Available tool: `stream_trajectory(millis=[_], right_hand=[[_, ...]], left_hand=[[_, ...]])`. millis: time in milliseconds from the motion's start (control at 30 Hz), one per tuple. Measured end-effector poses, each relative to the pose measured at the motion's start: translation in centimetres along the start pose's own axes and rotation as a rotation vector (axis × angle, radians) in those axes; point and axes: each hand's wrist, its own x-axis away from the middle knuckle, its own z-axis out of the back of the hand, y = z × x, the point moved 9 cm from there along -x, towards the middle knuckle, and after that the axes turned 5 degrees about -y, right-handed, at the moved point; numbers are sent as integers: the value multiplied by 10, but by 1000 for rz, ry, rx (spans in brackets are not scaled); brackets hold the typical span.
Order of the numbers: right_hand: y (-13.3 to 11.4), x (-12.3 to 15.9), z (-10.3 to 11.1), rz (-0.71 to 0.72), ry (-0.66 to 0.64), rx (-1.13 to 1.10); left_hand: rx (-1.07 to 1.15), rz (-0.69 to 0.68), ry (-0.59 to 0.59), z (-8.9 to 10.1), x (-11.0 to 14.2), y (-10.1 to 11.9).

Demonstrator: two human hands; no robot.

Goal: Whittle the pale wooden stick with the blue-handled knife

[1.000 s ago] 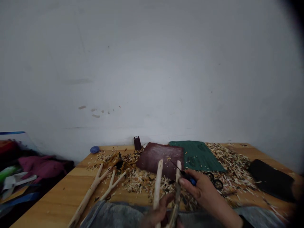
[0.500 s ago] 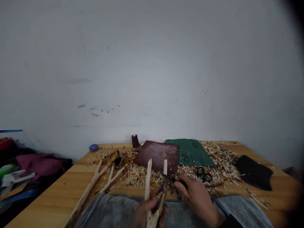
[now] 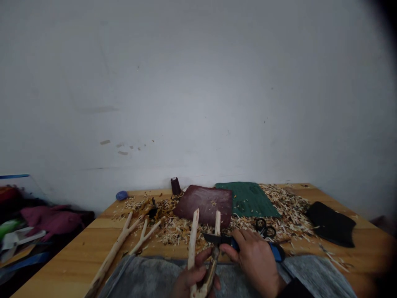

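My left hand [image 3: 194, 279] is closed around the lower part of a forked branch [image 3: 192, 240], whose two prongs point up and away. The left prong is peeled pale; the right prong is pale at its tip and keeps dark bark lower down. My right hand [image 3: 256, 258] grips the blue and black handle of a knife [image 3: 212, 238]. Its dark blade lies across the right prong, pointing left, at the place where bark meets bare wood. Beneath both hands spreads a grey cloth [image 3: 149, 275].
Two peeled forked branches [image 3: 113, 251] lie at left. Wood shavings [image 3: 288, 207] cover much of the wooden table [image 3: 68, 265]. Behind are a maroon sheet [image 3: 203, 203], a green sheet [image 3: 251, 198], a thread spool [image 3: 175, 186] and a blue round object [image 3: 121, 195]. Scissors [image 3: 265, 228] and a black piece [image 3: 331, 225] are right.
The knife has turned from slanting along the right prong to lying across it. My right hand has rotated, bringing the blue handle into sight. The left hand still holds the forked branch.
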Motion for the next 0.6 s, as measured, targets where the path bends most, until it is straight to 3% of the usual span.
stream_trajectory(millis=[233,400,600], right_hand=[[26,-2,0,-54,36,32],[16,-2,-10,-1,-91,-130],[4,2,-21,12,-169,-105]], left_hand=[[-38,37,45,5,-2,-5],[-27,60,210,15,1,-4],[-179,76,436,35,8,-5]])
